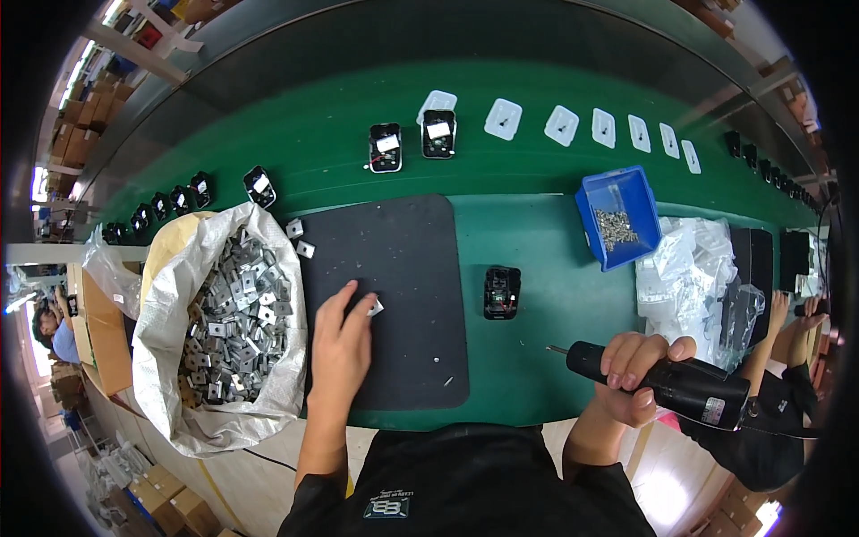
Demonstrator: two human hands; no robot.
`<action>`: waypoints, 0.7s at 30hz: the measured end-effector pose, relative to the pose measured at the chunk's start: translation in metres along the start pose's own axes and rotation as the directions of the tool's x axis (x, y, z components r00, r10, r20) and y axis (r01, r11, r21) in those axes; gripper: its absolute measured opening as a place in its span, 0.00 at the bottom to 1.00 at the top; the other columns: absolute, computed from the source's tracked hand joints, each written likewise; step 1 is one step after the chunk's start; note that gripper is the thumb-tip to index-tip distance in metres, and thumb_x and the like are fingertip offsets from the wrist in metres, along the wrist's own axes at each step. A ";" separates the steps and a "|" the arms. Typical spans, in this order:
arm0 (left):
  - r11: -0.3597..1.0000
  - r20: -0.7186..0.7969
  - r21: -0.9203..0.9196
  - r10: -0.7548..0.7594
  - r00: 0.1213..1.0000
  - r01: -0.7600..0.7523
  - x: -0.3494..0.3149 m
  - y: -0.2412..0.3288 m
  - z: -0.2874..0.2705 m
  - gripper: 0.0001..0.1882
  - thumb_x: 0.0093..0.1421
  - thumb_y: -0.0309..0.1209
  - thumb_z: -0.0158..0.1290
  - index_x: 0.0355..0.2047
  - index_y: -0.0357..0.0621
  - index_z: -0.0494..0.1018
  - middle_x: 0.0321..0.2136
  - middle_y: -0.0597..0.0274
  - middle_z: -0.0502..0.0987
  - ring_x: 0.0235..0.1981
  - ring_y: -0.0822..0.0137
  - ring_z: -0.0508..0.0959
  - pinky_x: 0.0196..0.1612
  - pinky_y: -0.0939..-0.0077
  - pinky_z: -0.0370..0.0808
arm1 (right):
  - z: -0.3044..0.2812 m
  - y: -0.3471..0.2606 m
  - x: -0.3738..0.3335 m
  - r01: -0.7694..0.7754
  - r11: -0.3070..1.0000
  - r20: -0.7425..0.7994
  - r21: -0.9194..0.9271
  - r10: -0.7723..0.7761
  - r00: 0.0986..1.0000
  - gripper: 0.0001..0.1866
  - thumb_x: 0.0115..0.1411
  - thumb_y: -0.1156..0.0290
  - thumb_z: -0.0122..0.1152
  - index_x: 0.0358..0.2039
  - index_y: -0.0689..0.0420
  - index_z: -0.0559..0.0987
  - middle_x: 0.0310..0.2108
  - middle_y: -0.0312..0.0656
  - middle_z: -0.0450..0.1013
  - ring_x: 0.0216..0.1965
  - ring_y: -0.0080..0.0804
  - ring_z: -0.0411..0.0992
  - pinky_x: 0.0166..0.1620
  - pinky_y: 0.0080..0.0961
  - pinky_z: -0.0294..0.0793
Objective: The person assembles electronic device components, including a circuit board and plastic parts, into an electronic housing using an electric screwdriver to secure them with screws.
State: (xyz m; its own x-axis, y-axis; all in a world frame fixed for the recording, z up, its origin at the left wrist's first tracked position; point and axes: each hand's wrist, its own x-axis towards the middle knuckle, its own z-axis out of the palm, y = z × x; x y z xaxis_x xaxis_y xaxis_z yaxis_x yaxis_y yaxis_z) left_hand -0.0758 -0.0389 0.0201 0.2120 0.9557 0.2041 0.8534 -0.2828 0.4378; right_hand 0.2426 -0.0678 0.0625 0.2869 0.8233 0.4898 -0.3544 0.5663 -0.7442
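My right hand (640,371) is wrapped round a black corded electric screwdriver (689,389), whose bit points left over the green work surface. On the black mat (407,233), my left hand (343,345) has its fingers bent down over a small silvery metal plate (376,308); only a corner of it shows beside the fingertips. Between my hands lies a black plastic housing (502,293), its open inside facing up. Left of my left hand stands a white woven sack (161,358) full of square metal plates (237,304) with holes. Two similar plates (301,239) rest at the mat's corner.
A blue bin (649,219) of small screws stands back right, beside clear plastic bags (684,286). Along the green conveyor belt (331,116) lie black housings (386,148) and several white trays (562,125). A co-worker (761,430) is at the right.
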 end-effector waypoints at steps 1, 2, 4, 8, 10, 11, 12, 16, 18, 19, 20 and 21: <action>1.000 0.022 -0.002 -0.005 1.000 0.005 -0.001 -0.005 -0.002 0.16 0.51 0.17 0.56 0.42 0.38 0.76 0.48 0.50 0.73 0.45 0.50 0.74 0.48 0.62 0.73 | -0.001 -0.001 0.000 0.004 1.000 0.009 -0.007 -0.004 1.000 0.27 0.55 0.68 0.67 0.49 0.53 0.61 0.19 0.33 0.68 0.16 0.24 0.66 0.24 0.22 0.69; 1.000 0.045 -0.005 -0.009 0.999 0.009 -0.002 -0.009 -0.002 0.16 0.52 0.18 0.56 0.42 0.37 0.76 0.46 0.52 0.74 0.43 0.51 0.74 0.46 0.63 0.73 | -0.002 -0.002 0.000 0.002 1.000 0.003 -0.018 -0.002 1.000 0.27 0.55 0.68 0.67 0.49 0.53 0.61 0.19 0.33 0.68 0.16 0.24 0.66 0.24 0.22 0.69; 1.000 0.042 -0.026 -0.015 0.999 0.017 -0.001 -0.007 -0.003 0.14 0.52 0.19 0.57 0.41 0.37 0.76 0.42 0.54 0.76 0.39 0.53 0.75 0.43 0.64 0.74 | -0.002 -0.002 0.002 0.007 1.000 -0.005 0.001 -0.007 1.000 0.26 0.55 0.68 0.66 0.49 0.53 0.61 0.20 0.33 0.68 0.16 0.24 0.66 0.24 0.22 0.70; 0.983 0.082 -0.147 -0.100 0.992 0.111 -0.002 -0.001 -0.002 0.09 0.52 0.19 0.58 0.35 0.37 0.75 0.35 0.54 0.75 0.35 0.54 0.76 0.38 0.66 0.74 | -0.001 0.000 0.004 0.022 1.000 0.002 -0.006 -0.022 1.000 0.26 0.56 0.68 0.66 0.49 0.53 0.61 0.20 0.33 0.68 0.16 0.24 0.66 0.24 0.22 0.70; 0.947 0.229 -0.250 -0.143 0.963 0.200 -0.003 -0.002 -0.002 0.10 0.51 0.18 0.58 0.35 0.37 0.75 0.34 0.54 0.76 0.32 0.55 0.77 0.34 0.68 0.75 | -0.001 -0.001 0.005 0.022 1.000 0.002 -0.012 -0.022 1.000 0.26 0.56 0.68 0.66 0.49 0.53 0.61 0.19 0.32 0.68 0.16 0.24 0.66 0.24 0.22 0.70; 0.961 0.175 -0.245 -0.082 0.981 0.125 -0.003 -0.002 0.001 0.09 0.51 0.18 0.58 0.34 0.38 0.75 0.31 0.55 0.77 0.28 0.57 0.78 0.30 0.71 0.75 | 0.000 -0.001 0.006 0.020 1.000 -0.007 -0.023 -0.020 1.000 0.26 0.55 0.68 0.66 0.49 0.53 0.61 0.19 0.32 0.68 0.16 0.24 0.66 0.24 0.22 0.70; 0.961 0.178 -0.247 -0.081 0.981 0.124 -0.002 0.000 0.003 0.09 0.51 0.18 0.58 0.34 0.38 0.75 0.31 0.55 0.77 0.28 0.57 0.78 0.30 0.71 0.75 | 0.000 -0.001 0.005 0.017 0.999 -0.014 -0.031 -0.017 1.000 0.26 0.55 0.68 0.67 0.49 0.53 0.62 0.19 0.32 0.68 0.16 0.24 0.66 0.24 0.22 0.70; 0.903 0.153 -0.395 -0.118 0.981 0.170 0.009 0.027 0.011 0.07 0.50 0.20 0.61 0.31 0.38 0.77 0.30 0.55 0.79 0.28 0.59 0.80 0.30 0.73 0.77 | -0.003 0.000 0.004 0.010 1.000 -0.012 -0.028 -0.011 1.000 0.27 0.55 0.67 0.67 0.49 0.53 0.62 0.19 0.32 0.68 0.16 0.23 0.66 0.24 0.23 0.70; 0.877 0.106 -0.474 -0.030 0.994 0.077 0.022 0.041 0.021 0.08 0.49 0.20 0.62 0.31 0.38 0.77 0.29 0.56 0.79 0.29 0.59 0.80 0.33 0.71 0.76 | -0.003 0.000 0.005 0.005 0.999 -0.024 -0.044 -0.006 1.000 0.27 0.55 0.67 0.68 0.49 0.53 0.61 0.19 0.32 0.67 0.16 0.23 0.66 0.24 0.23 0.70; 0.880 0.067 -0.475 0.008 0.998 0.025 0.030 0.048 0.025 0.08 0.48 0.20 0.62 0.30 0.38 0.76 0.28 0.57 0.79 0.29 0.58 0.80 0.34 0.70 0.76 | -0.003 0.001 0.005 0.003 0.999 -0.021 -0.037 -0.004 1.000 0.27 0.55 0.67 0.68 0.49 0.53 0.61 0.19 0.32 0.67 0.16 0.23 0.66 0.24 0.23 0.70; 0.880 0.029 -0.473 0.046 0.998 -0.027 0.039 0.055 0.029 0.09 0.48 0.20 0.63 0.29 0.38 0.76 0.28 0.57 0.79 0.30 0.58 0.79 0.35 0.69 0.75 | -0.002 0.002 0.004 0.005 0.999 -0.023 -0.034 -0.006 1.000 0.27 0.55 0.67 0.68 0.49 0.53 0.61 0.19 0.32 0.67 0.16 0.23 0.66 0.24 0.23 0.70; 0.865 -0.002 -0.496 0.079 0.997 -0.069 0.048 0.061 0.034 0.09 0.47 0.21 0.63 0.28 0.39 0.75 0.28 0.58 0.79 0.30 0.57 0.78 0.35 0.69 0.74 | -0.003 0.003 0.004 0.010 0.999 -0.025 -0.033 -0.011 1.000 0.27 0.55 0.67 0.68 0.48 0.53 0.61 0.19 0.32 0.67 0.16 0.23 0.66 0.23 0.22 0.70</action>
State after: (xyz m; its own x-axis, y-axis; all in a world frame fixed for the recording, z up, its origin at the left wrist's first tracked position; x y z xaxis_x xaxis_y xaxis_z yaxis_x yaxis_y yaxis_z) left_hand 0.0026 -0.0074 0.0268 0.2777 0.9303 0.2396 0.4877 -0.3514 0.7992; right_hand 0.2450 -0.0623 0.0611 0.3132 0.8157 0.4864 -0.3220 0.5731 -0.7536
